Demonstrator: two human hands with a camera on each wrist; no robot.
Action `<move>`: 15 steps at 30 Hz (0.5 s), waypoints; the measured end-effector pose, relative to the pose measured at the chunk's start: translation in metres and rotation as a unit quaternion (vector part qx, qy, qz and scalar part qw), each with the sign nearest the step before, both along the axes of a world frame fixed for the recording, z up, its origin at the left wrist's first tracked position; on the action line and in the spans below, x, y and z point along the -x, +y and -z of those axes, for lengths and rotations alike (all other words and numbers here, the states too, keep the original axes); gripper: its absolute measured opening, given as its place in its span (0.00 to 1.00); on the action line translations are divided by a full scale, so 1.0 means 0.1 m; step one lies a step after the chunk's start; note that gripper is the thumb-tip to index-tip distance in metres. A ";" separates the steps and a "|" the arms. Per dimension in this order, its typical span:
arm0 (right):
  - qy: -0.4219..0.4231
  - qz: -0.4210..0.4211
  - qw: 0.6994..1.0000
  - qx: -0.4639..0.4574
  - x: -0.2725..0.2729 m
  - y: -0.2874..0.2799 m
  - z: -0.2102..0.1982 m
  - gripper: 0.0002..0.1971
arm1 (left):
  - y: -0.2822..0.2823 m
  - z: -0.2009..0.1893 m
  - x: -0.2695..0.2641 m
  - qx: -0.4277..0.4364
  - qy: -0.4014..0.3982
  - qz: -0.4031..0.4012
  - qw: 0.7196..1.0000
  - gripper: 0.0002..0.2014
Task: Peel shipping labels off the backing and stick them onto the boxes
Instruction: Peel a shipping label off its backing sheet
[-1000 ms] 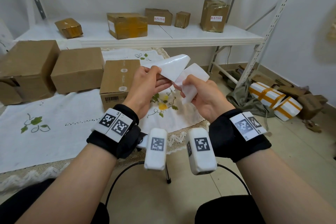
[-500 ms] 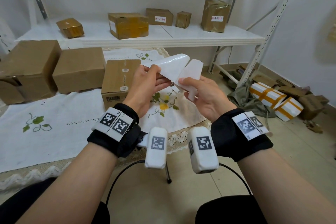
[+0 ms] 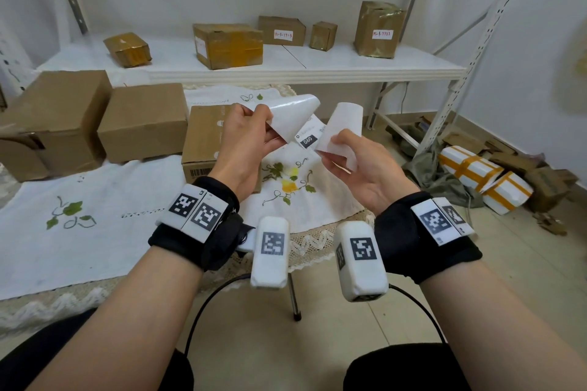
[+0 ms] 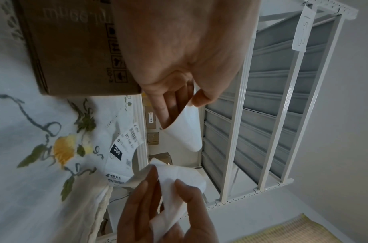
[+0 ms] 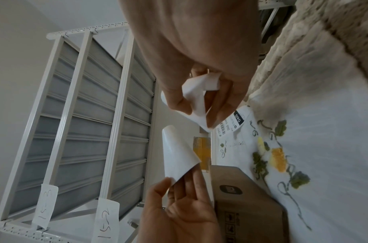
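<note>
My left hand (image 3: pixel 265 127) pinches a corner of the glossy white backing sheet (image 3: pixel 295 114) between thumb and fingers; the left wrist view shows that pinch on the backing (image 4: pixel 187 131). To its right, my right hand (image 3: pixel 336 149) pinches the peeled shipping label (image 3: pixel 344 124), which curls over so its plain side faces me. Its printed end marked "060" (image 3: pixel 307 140) hangs between my hands. Label and backing are apart. Both are held in the air above the tablecloth. A brown box (image 3: pixel 203 136) sits just behind my left hand.
Two more brown boxes (image 3: pixel 143 120) (image 3: pixel 54 114) stand to the left on the embroidered tablecloth (image 3: pixel 95 200). A white shelf (image 3: pixel 286 71) behind carries several taped boxes, two of them with labels. Wrapped parcels (image 3: pixel 476 174) and scrap cardboard lie on the floor at the right.
The label and backing were joined between my hands; my hands have pulled apart and the label has come free. Its printed end now shows.
</note>
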State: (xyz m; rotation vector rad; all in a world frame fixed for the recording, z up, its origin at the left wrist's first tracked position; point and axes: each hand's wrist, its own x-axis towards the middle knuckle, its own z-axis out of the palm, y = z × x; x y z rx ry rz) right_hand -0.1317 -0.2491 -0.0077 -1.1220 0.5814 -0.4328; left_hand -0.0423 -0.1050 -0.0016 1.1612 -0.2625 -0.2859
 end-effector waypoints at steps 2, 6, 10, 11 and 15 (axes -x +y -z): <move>-0.015 -0.005 1.000 -0.002 0.00 0.01 0.00 0.07 | 0.01 -0.01 -0.02 0.011 -0.005 0.001 1.000 0.06; -0.035 -0.063 0.997 -0.006 0.01 0.04 -0.01 0.06 | 0.09 -0.09 -0.05 0.042 -0.018 0.002 0.999 0.03; -0.030 -0.098 0.995 0.008 -0.04 0.07 0.02 0.08 | 0.17 -0.15 -0.06 0.041 -0.040 -0.013 0.998 0.03; -0.020 -0.097 0.995 0.009 -0.06 0.07 0.04 0.10 | 0.19 -0.16 -0.06 0.040 -0.045 -0.012 0.998 0.03; 0.066 -0.074 0.995 0.029 -0.08 0.08 0.07 0.12 | 0.22 -0.16 -0.07 0.031 -0.055 -0.012 0.998 0.05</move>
